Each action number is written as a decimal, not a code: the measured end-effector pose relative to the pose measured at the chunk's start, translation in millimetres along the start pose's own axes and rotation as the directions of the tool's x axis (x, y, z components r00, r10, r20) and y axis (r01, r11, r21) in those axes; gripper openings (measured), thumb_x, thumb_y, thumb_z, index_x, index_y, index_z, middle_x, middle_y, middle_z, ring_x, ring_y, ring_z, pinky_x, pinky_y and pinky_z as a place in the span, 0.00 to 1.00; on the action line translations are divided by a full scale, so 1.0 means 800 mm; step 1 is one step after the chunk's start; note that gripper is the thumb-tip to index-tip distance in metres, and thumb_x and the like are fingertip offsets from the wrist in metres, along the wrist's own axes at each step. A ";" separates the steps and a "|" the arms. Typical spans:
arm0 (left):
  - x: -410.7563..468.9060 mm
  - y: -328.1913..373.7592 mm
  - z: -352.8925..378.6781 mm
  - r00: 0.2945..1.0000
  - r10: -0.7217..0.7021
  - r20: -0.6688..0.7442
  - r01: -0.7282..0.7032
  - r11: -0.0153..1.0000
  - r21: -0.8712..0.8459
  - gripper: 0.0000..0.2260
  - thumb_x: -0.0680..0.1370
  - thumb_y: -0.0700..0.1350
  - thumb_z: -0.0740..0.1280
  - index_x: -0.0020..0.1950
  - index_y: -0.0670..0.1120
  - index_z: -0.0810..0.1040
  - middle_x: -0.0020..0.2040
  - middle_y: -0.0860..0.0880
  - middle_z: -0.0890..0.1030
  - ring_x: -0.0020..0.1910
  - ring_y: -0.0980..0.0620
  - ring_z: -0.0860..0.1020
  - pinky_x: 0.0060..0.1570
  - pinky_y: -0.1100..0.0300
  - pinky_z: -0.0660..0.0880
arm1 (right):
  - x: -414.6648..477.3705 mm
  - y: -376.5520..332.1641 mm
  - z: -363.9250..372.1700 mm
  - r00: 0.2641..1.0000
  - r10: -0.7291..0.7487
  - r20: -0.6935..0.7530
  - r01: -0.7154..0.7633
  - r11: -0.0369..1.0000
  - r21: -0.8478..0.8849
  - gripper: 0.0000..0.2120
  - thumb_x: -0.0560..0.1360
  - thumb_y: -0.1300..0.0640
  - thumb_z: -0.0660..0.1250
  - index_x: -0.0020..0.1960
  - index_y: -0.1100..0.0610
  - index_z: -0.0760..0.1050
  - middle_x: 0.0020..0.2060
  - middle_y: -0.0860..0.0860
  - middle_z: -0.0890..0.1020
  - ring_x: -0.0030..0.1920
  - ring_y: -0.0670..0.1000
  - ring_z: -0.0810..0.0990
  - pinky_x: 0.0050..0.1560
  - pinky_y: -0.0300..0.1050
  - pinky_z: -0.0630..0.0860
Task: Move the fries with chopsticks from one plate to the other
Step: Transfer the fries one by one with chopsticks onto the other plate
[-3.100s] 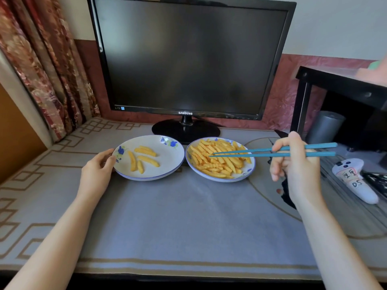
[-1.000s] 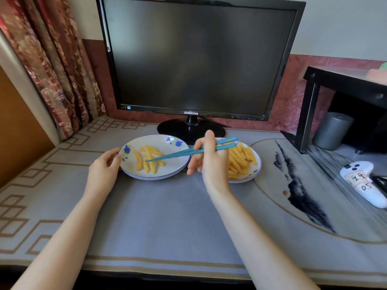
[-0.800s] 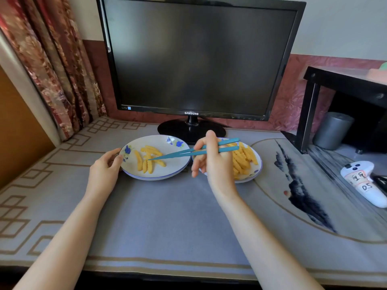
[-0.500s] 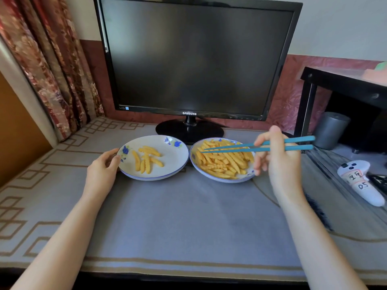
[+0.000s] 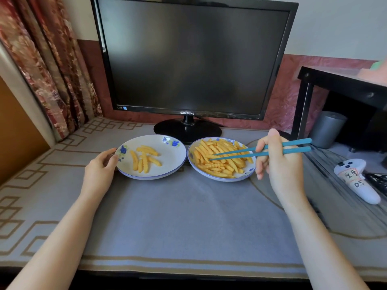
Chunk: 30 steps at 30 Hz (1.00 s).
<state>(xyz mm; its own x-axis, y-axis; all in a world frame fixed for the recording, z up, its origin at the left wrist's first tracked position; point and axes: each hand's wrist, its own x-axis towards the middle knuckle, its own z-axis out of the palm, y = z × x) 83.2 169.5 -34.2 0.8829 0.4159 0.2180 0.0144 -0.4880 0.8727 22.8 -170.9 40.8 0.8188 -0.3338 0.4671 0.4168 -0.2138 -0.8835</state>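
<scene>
Two white plates with blue flowers stand side by side before the monitor. The left plate [image 5: 171, 164] holds several crinkle fries [image 5: 144, 159]. The right plate [image 5: 248, 171] carries a big heap of fries [image 5: 219, 162]. My left hand [image 5: 100, 170] rests on the left plate's left rim, fingers touching it. My right hand [image 5: 278, 162] grips a pair of teal chopsticks [image 5: 240, 153] to the right of the full plate. Their tips lie slightly apart among the heaped fries; I see no fry lifted between them.
A black monitor [image 5: 188, 57] on a round stand [image 5: 187, 130] stands right behind the plates. At the right are a black shelf [image 5: 339, 80], a grey cylinder [image 5: 326, 128] and a white controller [image 5: 356, 181]. A patterned curtain [image 5: 41, 59] hangs at the left. The grey table cloth [image 5: 188, 216] spreads in front.
My right hand carried the chopsticks from over the left plate back to the right. Their tips have now come down into the heap of fries. The left plate gained a fry. My left hand stayed put.
</scene>
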 end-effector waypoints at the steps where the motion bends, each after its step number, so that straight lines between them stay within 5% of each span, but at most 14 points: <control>1: 0.000 0.001 0.000 1.000 0.002 0.000 -0.002 1.000 -0.002 0.14 0.80 0.45 0.60 0.65 0.47 0.76 0.59 0.46 0.80 0.56 0.47 0.77 0.53 0.60 0.67 | 0.000 0.000 0.002 1.000 0.001 -0.020 0.000 1.000 0.017 0.21 0.84 0.54 0.53 0.35 0.61 0.70 0.21 0.62 0.70 0.17 0.51 0.67 0.21 0.34 0.63; 9: 0.000 0.001 -0.001 1.000 0.001 0.003 -0.001 1.000 0.003 0.14 0.80 0.45 0.59 0.65 0.46 0.76 0.59 0.46 0.80 0.53 0.51 0.76 0.53 0.61 0.66 | -0.008 -0.019 0.026 0.992 0.057 -0.112 -0.039 0.986 0.161 0.22 0.84 0.52 0.53 0.33 0.57 0.68 0.17 0.51 0.68 0.18 0.53 0.68 0.21 0.35 0.62; 23: 0.000 -0.001 0.000 1.000 0.010 0.001 -0.010 1.000 0.005 0.14 0.80 0.44 0.59 0.63 0.48 0.76 0.52 0.51 0.79 0.52 0.50 0.77 0.51 0.61 0.66 | -0.045 0.004 0.130 0.965 0.160 0.207 -0.205 0.954 0.220 0.22 0.83 0.52 0.55 0.32 0.57 0.71 0.18 0.56 0.70 0.17 0.51 0.69 0.21 0.35 0.62; 30: 0.002 -0.004 0.001 1.000 0.003 0.003 -0.003 1.000 -0.009 0.14 0.79 0.45 0.60 0.63 0.48 0.76 0.54 0.49 0.80 0.53 0.47 0.78 0.52 0.60 0.67 | -0.021 -0.017 0.074 0.987 0.158 0.042 -0.163 0.960 0.229 0.20 0.82 0.53 0.55 0.35 0.59 0.71 0.17 0.55 0.68 0.18 0.52 0.67 0.22 0.35 0.63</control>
<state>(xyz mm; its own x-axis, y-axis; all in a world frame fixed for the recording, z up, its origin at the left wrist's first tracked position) 84.9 171.4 -36.6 0.8842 0.4122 0.2197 0.0071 -0.4822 0.8761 26.3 -107.8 43.0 0.8902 -0.3244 0.3198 0.3565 0.0592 -0.9324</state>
